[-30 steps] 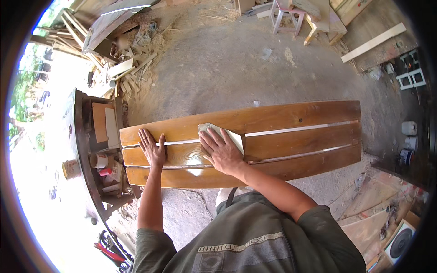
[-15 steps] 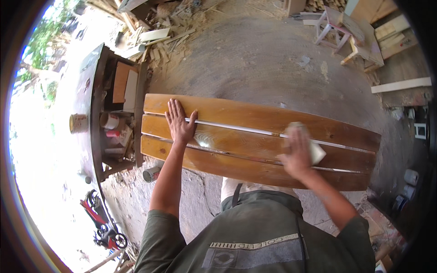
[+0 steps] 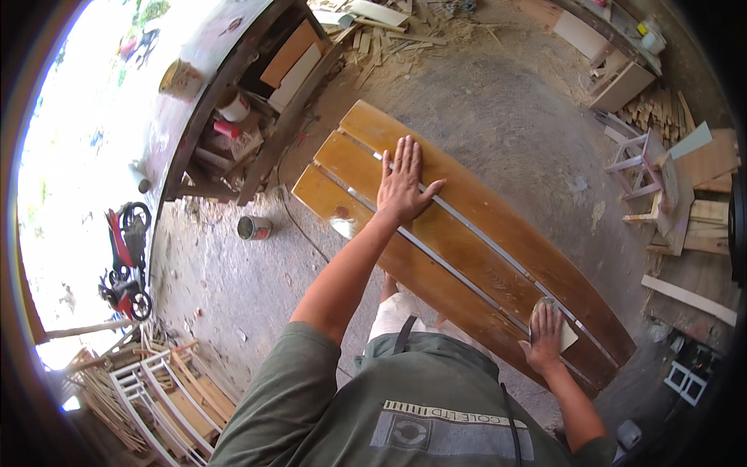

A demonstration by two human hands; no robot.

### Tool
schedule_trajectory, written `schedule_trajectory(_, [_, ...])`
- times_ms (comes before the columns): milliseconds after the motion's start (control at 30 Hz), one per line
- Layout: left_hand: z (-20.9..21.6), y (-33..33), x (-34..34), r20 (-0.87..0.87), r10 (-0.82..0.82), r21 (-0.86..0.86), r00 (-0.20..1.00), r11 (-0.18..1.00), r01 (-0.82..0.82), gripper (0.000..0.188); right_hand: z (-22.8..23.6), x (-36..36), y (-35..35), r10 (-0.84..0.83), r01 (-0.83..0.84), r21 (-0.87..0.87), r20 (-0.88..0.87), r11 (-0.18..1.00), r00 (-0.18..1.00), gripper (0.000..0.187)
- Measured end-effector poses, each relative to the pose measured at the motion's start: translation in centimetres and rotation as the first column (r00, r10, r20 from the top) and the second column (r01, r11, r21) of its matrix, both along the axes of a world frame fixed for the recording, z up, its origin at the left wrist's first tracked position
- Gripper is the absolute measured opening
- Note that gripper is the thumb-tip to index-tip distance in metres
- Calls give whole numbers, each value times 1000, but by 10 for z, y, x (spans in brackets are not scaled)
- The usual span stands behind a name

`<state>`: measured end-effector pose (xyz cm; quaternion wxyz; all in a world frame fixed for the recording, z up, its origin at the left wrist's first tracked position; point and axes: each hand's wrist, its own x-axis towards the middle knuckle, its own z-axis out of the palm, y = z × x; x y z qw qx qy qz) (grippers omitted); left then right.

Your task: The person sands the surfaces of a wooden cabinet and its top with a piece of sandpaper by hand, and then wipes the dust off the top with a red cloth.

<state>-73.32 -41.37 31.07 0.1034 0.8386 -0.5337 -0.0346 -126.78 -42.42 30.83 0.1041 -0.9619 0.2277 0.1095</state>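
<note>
A long, amber-brown varnished panel (image 3: pixel 463 251) of three wooden slats with narrow gaps between them lies slantwise in front of me, narrowing toward its near right end. My left hand (image 3: pixel 405 187) rests flat on the upper and middle slats near the far left end, fingers stretched out, holding nothing. Close to the right end, my right hand (image 3: pixel 546 335) presses a pale folded sheet (image 3: pixel 569 336), perhaps sandpaper, against the wood. The sheet's edge sticks out beside the fingers, and the palm hides the rest of it.
At the left stands a dark workbench (image 3: pixel 212 86) with a tin (image 3: pixel 180 79) on top and cans on its shelf. Another tin (image 3: pixel 254 227) is on the floor. Small stools (image 3: pixel 642 167) and wood offcuts (image 3: pixel 661 113) are at the right. White frames (image 3: pixel 159 397) lean at the lower left.
My view has turned, so the panel and bench now look tilted clockwise. My right hand has slid along the panel toward its right end with the pale sheet. The left hand stays flat on the panel.
</note>
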Motion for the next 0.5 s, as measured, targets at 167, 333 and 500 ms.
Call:
schedule_trajectory(167, [0, 6, 8, -163, 3, -63, 987, 998, -14, 84, 12, 234, 14, 113, -114, 6, 91, 993, 989, 86])
schedule_trajectory(333, [-3, 37, 62, -687, -116, -475, 717, 819, -322, 64, 9, 414, 9, 273, -263, -74, 199, 962, 941, 71])
schedule_trajectory(500, [-23, 122, 164, -169, 537, -147, 827, 816, -560, 73, 7, 280, 2, 311, -311, -13, 14, 950, 950, 87])
